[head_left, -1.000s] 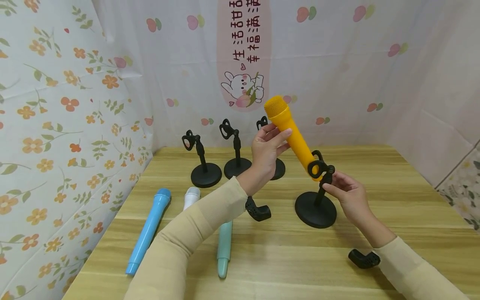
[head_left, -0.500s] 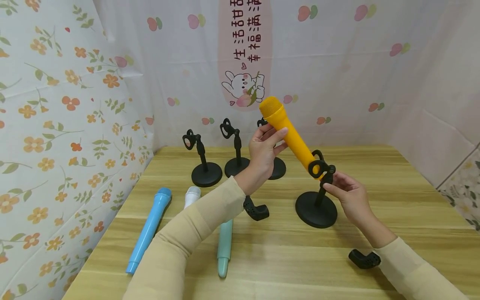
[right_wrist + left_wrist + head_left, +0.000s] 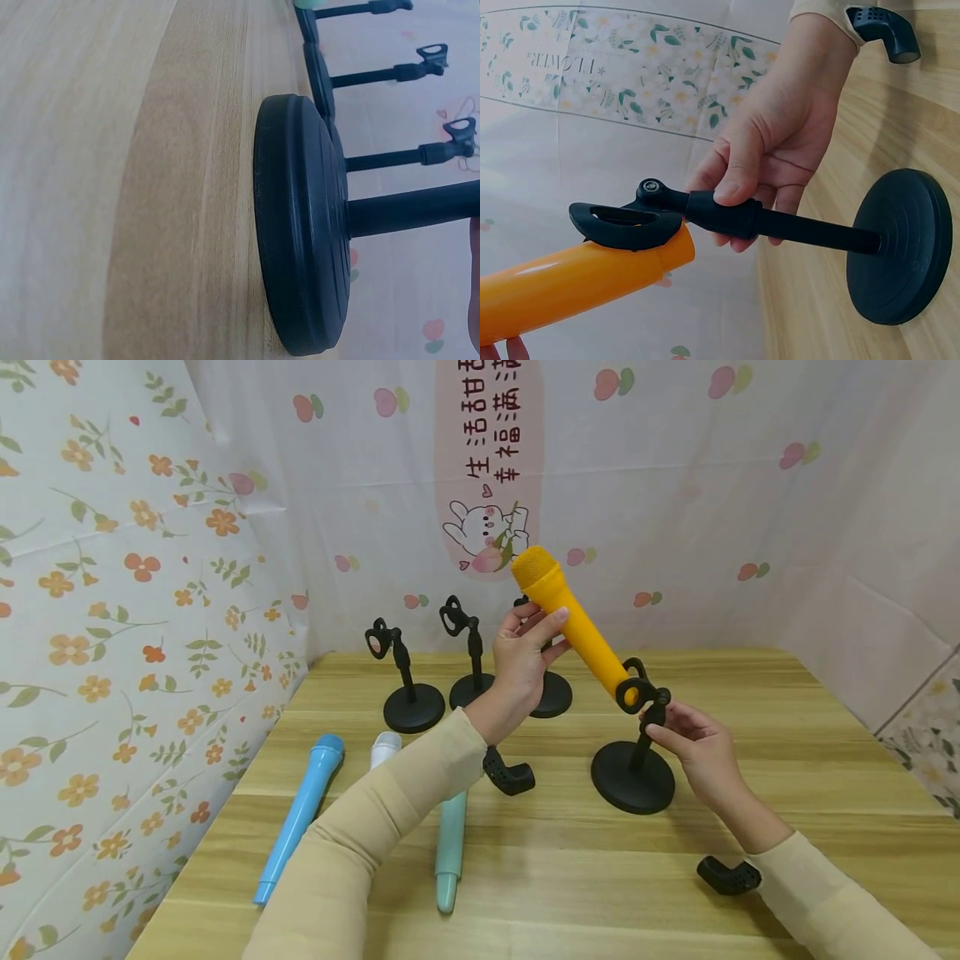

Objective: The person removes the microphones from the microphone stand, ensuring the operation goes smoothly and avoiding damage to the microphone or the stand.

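Observation:
My left hand [image 3: 522, 660] holds an orange-yellow microphone [image 3: 581, 627] by its body, head tilted up to the left. The microphone's lower end sits at the black clip [image 3: 633, 692] of a microphone stand [image 3: 633, 777]. In the left wrist view, that clip [image 3: 626, 225] lies along the tail of the microphone [image 3: 570, 289]. My right hand [image 3: 697, 747] pinches the stand's post just under the clip, thumb in front. The stand's round base [image 3: 300, 225] rests on the table.
Several other black stands [image 3: 408, 693] line the back of the wooden table [image 3: 570, 893]. On the left lie a blue microphone [image 3: 300, 818], a white one [image 3: 386, 748] and a mint-green one [image 3: 450, 852], partly behind my left sleeve. A patterned curtain [image 3: 675, 510] hangs behind.
My left hand has drawn the orange-yellow microphone slightly up and left, so its tail, earlier poking below the clip, now reaches only to it. The right hand and stand have stayed put.

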Tool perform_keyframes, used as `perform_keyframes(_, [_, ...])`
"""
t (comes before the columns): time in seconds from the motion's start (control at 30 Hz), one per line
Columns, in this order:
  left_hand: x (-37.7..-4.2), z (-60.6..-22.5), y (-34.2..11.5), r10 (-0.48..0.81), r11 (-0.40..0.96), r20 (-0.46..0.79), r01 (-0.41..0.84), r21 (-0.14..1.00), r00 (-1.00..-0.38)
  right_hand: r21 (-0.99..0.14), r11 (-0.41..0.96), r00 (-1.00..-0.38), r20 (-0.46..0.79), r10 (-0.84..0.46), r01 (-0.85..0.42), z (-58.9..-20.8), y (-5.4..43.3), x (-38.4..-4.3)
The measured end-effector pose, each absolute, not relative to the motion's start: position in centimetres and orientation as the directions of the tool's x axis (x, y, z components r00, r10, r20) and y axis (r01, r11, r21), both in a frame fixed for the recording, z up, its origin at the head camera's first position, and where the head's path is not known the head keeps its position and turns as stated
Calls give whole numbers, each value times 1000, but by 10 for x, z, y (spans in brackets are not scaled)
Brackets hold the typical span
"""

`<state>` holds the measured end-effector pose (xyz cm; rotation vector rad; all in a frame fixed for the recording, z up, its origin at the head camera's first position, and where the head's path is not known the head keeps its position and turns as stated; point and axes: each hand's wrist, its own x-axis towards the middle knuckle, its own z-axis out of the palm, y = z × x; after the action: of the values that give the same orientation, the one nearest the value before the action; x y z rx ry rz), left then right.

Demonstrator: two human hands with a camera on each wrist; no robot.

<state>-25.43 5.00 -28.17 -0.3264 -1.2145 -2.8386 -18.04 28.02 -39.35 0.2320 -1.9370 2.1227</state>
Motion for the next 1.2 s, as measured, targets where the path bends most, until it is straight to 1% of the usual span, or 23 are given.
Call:
perform_keyframes(0.2, [-255, -280, 48, 53, -693, 212, 116, 712, -976, -950, -77, -952, 296, 79, -302, -394, 279, -181])
perform_keyframes(0.4, [-260, -276, 47, 23, -704, 240, 155, 693, -970, -936, -121, -943, 323, 77, -330, -396, 279, -183])
perform_keyframes(0.53, [-260, -274, 47, 24, -710, 242, 153, 687, -970, -934, -129, -942, 326, 81, -334, -397, 280, -184])
perform_keyframes(0.7, [-263, -264, 39, 13, -737, 249, 159, 657, -968, -933, -130, -941, 328, 84, -337, -397, 279, -184])
perform_keyframes(0.8, [-266, -261, 32, 7, -728, 233, 155, 667, -972, -932, -134, -941, 329, 84, -338, -396, 279, -183])
perform_keyframes(0.97, [-267, -268, 26, 12, -704, 196, 131, 698, -981, -935, -133, -944, 319, 85, -328, -396, 279, -181])
perform_keyframes(1.2, [-269, -272, 21, 26, -667, 202, 133, 733, -979, -928, -146, -938, 335, 85, -344, -396, 276, -183])
